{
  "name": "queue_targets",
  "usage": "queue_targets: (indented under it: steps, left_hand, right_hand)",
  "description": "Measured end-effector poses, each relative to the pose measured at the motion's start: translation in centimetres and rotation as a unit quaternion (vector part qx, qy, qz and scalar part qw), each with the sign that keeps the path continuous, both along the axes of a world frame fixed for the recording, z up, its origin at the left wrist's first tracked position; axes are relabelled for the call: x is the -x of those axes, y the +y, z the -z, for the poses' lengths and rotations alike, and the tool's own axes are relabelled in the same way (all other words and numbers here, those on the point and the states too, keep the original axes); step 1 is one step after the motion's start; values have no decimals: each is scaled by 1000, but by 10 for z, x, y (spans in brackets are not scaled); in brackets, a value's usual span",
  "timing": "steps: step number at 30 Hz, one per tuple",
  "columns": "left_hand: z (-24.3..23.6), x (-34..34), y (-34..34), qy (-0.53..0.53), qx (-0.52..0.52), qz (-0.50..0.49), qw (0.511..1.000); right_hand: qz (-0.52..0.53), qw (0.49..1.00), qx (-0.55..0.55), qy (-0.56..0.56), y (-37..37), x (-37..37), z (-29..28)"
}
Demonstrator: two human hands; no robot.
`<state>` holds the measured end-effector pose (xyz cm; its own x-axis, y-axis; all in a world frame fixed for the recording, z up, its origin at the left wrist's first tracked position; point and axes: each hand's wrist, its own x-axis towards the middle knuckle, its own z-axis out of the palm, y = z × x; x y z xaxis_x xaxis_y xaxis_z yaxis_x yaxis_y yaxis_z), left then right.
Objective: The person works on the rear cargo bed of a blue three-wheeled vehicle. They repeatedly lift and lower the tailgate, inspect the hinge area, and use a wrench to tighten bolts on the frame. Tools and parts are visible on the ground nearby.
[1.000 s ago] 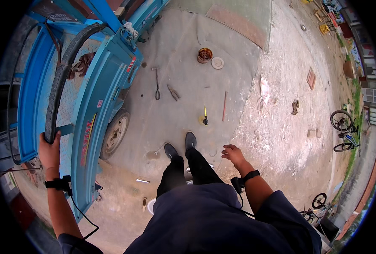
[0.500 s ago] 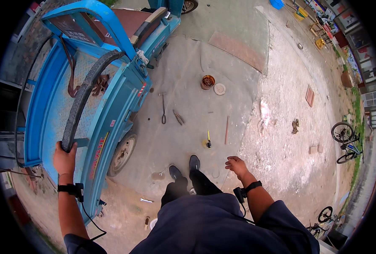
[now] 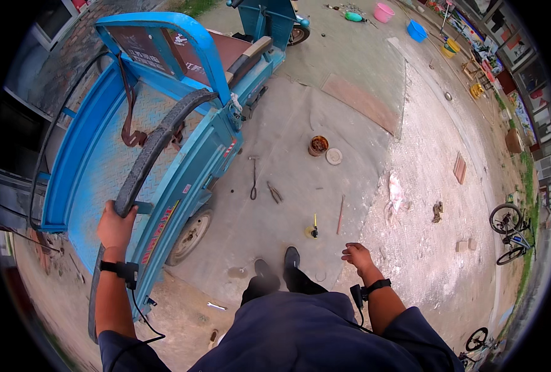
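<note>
As gripped: left hand (image 3: 115, 224) on tyre (image 3: 154, 146)

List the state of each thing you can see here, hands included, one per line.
left hand: gripping the black tyre
black tyre: off its wheel, lying across the cart bed
right hand: empty, fingers loose
blue cart: parked, bed open
paint can: upright, open, lid beside it
bicycle: lying down

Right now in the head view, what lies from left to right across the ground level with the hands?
Left hand gripping the black rubber tyre → blue cargo tricycle's side wall → its small grey wheel → yellow-handled tool standing on the concrete → thin reddish rod → right hand, empty → grey rubble lump.
</note>
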<state>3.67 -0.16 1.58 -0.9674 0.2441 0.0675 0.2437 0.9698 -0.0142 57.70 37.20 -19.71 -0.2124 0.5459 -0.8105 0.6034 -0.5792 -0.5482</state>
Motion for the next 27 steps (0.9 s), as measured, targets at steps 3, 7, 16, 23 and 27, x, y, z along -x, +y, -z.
queue_targets:
  steps: [3,7,16,23,27]
  left_hand:
    - [-4,-3,5,-8,7,-9,1000]
    - [-3,0,-1,-2,-9,-2,1000]
    - [-3,1,-5,-4,-9,-2,1000]
    - [-5,-3,4,-22,6,-14,1000]
    - [0,-1,4,-21,6,-19,1000]
  right_hand:
    - [-4,1000,-5,-1,2,-2,2]
    - [-3,1000,-17,6,2,1,2]
    - [-8,1000,-2,3,6,-7,4]
    - [-8,1000,5,-2,4,-12,7]
    - [-21,1000,10,-10,5,-9,6]
